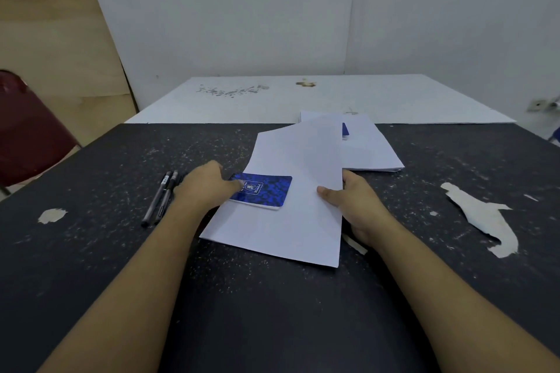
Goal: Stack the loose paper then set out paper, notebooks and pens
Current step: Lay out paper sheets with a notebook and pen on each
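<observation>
A white sheet of paper (291, 221) lies in the middle of the black table (91, 251). My right hand (354, 203) pinches its right edge, thumb on top. A small blue notebook (263, 191) rests on the sheet's left part, and my left hand (209, 183) holds its left end with the thumb on the cover. Two black pens (160, 200) lie side by side just left of my left hand. Farther back on the right sits a paper stack (372, 148) with a second blue notebook (345, 130) on it, mostly hidden by the front sheet.
A white board (303, 100) lies beyond the table against the wall. A dark red chair (27, 130) stands at the left. Torn white patches (481, 215) mark the table's right side, and a smaller white patch (51, 215) marks the left.
</observation>
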